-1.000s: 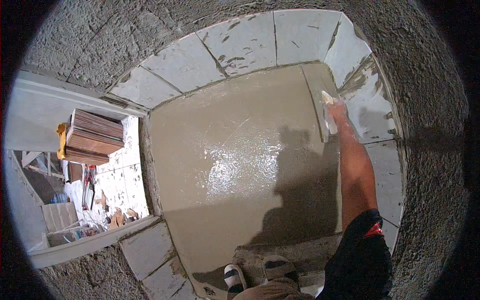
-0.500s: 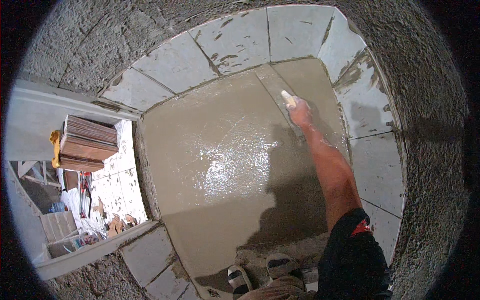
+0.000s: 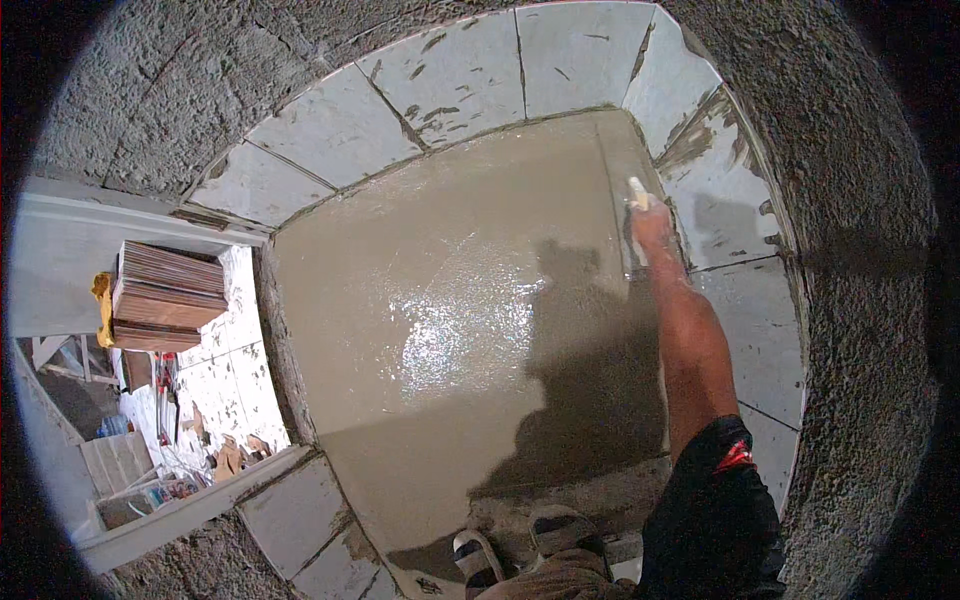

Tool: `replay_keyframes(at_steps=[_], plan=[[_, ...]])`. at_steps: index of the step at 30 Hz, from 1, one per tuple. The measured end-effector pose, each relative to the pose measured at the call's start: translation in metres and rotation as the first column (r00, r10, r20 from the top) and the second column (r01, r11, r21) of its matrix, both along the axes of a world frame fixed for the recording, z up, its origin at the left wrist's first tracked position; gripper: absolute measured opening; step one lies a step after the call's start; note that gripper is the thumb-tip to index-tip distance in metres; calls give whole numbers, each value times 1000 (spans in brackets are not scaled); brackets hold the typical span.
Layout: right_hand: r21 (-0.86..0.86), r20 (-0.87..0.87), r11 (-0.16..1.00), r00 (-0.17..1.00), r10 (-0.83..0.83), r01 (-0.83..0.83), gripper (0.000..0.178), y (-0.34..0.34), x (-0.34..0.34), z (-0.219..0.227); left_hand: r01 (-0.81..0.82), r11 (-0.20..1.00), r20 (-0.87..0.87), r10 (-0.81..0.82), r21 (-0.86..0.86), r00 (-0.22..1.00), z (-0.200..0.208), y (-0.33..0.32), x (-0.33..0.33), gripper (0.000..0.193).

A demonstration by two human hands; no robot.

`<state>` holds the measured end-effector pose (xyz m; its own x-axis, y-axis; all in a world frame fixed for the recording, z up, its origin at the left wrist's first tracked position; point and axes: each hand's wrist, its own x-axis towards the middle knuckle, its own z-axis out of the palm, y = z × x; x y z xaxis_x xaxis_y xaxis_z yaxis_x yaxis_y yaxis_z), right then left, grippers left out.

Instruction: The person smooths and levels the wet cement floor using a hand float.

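Observation:
My right hand (image 3: 652, 228) is closed around the pale handle of a long steel finishing trowel (image 3: 637, 189). The trowel's narrow blade lies on smooth wet grey-brown mortar (image 3: 440, 250), along the floor's right side close to the tiled wall. Glare shines off the middle of the mortar, and my shadow falls over its lower right part. My left hand does not appear.
White tiles (image 3: 453, 85) smeared with mortar line the base of rough cement walls. At the left, a doorway opens onto a tiled floor (image 3: 233, 350) with stacked tiles (image 3: 168, 285), long-handled tools and scraps. My sandals (image 3: 562, 528) are at the lower edge, on a rougher strip.
My right hand has swept the trowel rightward across the mortar toward the right wall. The blade has turned from a diagonal to nearly parallel with that wall. The view has shifted slightly.

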<state>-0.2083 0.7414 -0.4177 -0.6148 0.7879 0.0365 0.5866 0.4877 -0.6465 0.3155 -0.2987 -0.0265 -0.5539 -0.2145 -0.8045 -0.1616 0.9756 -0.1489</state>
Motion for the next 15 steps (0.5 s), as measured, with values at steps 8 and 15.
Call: replay_keyframes(at_steps=[8,15], plan=[[-176,-55,976,991,120,-128,34,-11,8,12,-79,997,-29,80,7,996,12,12,12,44],[-255,57,941,968,243,-221,51,-85,-40,-9,-99,994,-54,101,38,993,10,8,-15,44]])
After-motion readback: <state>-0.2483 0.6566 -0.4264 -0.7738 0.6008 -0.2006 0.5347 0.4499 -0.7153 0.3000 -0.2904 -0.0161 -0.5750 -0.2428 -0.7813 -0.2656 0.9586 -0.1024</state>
